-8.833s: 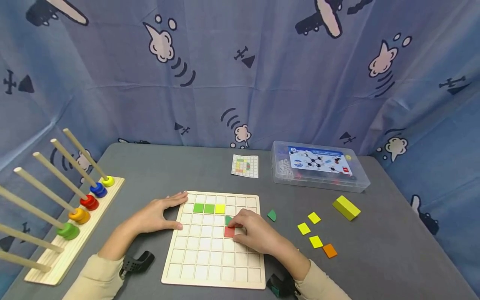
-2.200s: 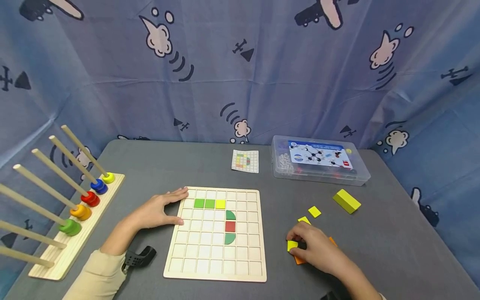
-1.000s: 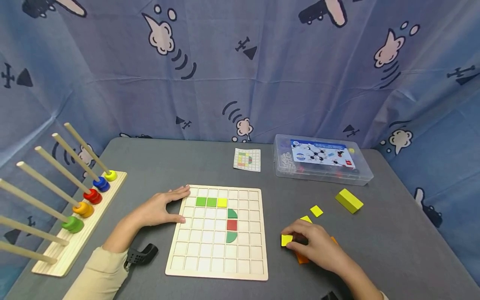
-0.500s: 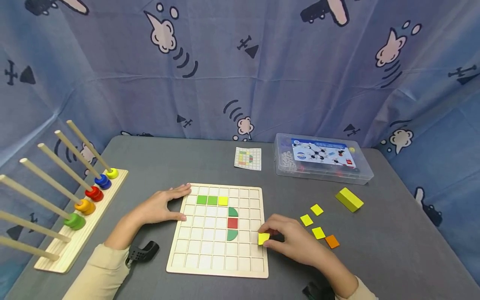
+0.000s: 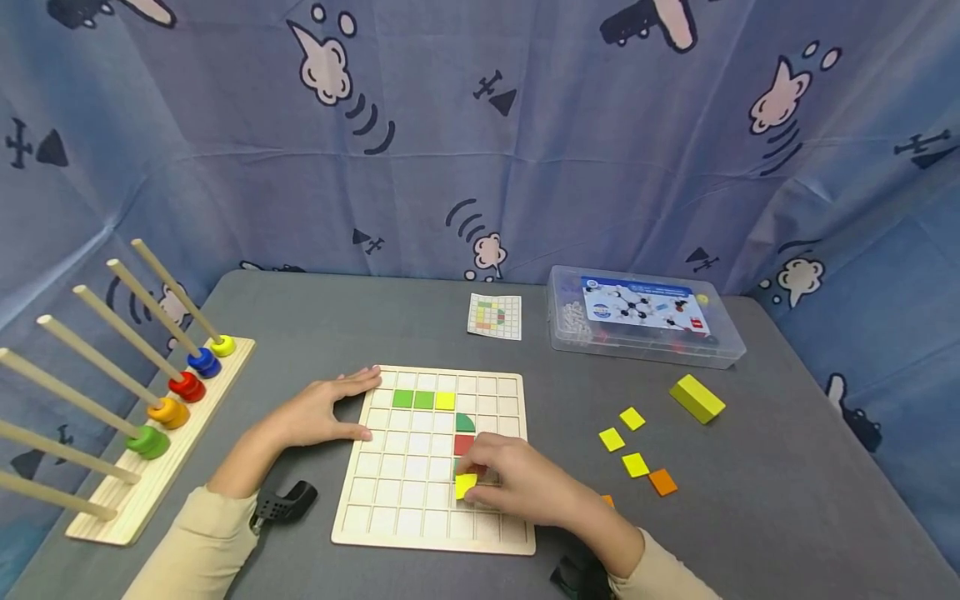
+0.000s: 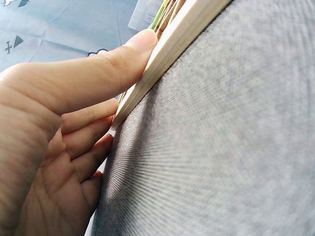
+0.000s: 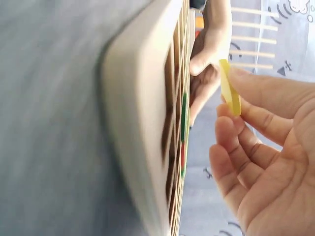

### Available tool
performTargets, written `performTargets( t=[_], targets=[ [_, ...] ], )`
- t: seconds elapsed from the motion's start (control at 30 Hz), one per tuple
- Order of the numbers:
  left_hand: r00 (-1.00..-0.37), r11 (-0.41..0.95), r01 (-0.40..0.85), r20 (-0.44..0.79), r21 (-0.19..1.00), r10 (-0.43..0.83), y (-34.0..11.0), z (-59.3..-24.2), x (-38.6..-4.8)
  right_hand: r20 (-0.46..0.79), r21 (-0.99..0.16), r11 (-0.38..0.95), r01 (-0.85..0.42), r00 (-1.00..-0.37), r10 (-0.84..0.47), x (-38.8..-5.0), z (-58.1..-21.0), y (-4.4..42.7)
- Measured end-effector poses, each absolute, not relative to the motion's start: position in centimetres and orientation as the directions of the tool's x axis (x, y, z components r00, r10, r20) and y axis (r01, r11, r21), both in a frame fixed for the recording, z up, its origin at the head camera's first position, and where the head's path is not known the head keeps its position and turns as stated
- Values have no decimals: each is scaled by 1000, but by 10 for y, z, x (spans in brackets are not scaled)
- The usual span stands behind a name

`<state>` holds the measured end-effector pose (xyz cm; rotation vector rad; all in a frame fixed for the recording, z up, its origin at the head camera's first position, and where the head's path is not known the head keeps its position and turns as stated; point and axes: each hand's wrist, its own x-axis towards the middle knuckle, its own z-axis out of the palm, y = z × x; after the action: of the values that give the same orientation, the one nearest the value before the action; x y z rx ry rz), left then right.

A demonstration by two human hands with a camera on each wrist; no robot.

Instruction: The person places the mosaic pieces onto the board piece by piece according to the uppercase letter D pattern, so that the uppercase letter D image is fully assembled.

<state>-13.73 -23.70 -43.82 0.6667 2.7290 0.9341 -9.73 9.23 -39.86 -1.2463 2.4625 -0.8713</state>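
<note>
My right hand [image 5: 517, 477] pinches a yellow square tile [image 5: 465, 486] between thumb and fingers, over the gridded wooden board [image 5: 408, 534]. In the right wrist view the tile [image 7: 231, 93] is held edge-on, apart from the board. My left hand [image 5: 321, 415] rests at the board's left edge, its thumb [image 6: 133, 54] against the rim. On the board lie two light green squares [image 5: 413, 399], a yellow square [image 5: 446, 401], a dark green quarter-circle [image 5: 464, 423] and a red square [image 5: 463, 444]. A second dark green piece is mostly hidden by my right fingers.
Right of the board lie several yellow squares [image 5: 611, 439], an orange square [image 5: 663, 482] and a yellow block [image 5: 697, 399]. Another orange piece [image 5: 607, 500] shows partly behind the right forearm. Behind are a pattern card [image 5: 495, 317] and a plastic box [image 5: 645, 317]. A peg stand [image 5: 161, 450] stands left.
My right hand has carried the yellow square leftward from the loose tiles to above the board. Earlier, two dark green quarter-circles came to lie around the red square. My left hand has stayed put.
</note>
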Motion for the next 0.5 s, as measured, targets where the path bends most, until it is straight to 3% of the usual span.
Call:
performTargets(
  t=[0.5],
  targets=[
    [-889,706,346,-25,618,458,-236,-438,-137,-3,-459,520,-720,-584,-811,-92,-406,57]
  ],
)
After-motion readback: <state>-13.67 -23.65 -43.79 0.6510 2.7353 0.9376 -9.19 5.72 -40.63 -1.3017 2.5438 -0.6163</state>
